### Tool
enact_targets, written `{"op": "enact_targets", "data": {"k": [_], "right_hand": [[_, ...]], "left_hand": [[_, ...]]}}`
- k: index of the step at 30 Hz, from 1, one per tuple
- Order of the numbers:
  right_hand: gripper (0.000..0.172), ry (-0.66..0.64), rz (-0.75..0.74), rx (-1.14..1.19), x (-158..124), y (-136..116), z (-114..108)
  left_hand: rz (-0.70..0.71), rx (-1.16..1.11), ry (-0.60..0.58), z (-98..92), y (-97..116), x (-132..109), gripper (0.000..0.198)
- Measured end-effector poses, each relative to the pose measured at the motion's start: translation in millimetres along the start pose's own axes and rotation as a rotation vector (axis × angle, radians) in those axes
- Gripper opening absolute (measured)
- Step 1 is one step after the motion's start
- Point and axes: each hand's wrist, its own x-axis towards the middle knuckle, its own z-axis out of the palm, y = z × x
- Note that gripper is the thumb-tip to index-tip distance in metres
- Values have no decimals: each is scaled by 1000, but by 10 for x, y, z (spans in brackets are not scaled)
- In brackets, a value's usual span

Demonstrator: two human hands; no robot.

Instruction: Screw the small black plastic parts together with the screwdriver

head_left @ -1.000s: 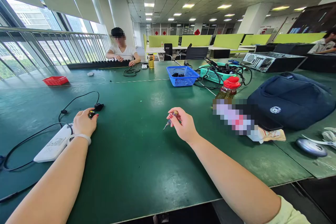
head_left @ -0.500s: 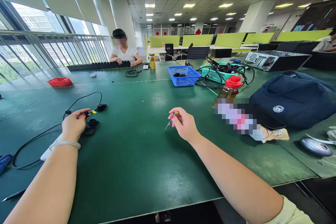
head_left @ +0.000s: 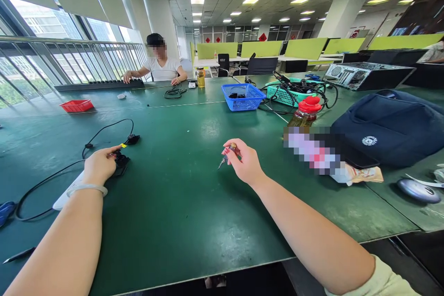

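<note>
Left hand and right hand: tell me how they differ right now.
The left hand has its index finger stretched out, while the right hand is curled. The left hand is at some black parts, its grip hidden; the right hand holds a slim pointed tool, tip slanting down. The left hand has a pale bangle at its wrist; the right hand shows none. Both are ungloved, over the green table.

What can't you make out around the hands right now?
All in the head view:
Whether the left hand grips the black part: the hand itself hides that.
White box: partly covered by the left arm.
Slim tool: handle partly covered by the right hand.
Blue object: cut off by the picture's edge.
</note>
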Motion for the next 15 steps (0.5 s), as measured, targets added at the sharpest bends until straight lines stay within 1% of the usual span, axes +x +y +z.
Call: {"op": "enact_targets", "data": {"k": [3, 9, 15], "right_hand": [[18, -3, 6, 2, -7, 7, 1], [18, -13, 1, -6, -10, -34, -6], [18, -6, 4, -21, -8, -54, -8]], "left_hand": [[-46, 61, -34, -5, 30, -8, 45], [-76, 118, -131, -42, 66, -21, 44], [-78, 99, -119, -52, 43, -27, 42]]}}
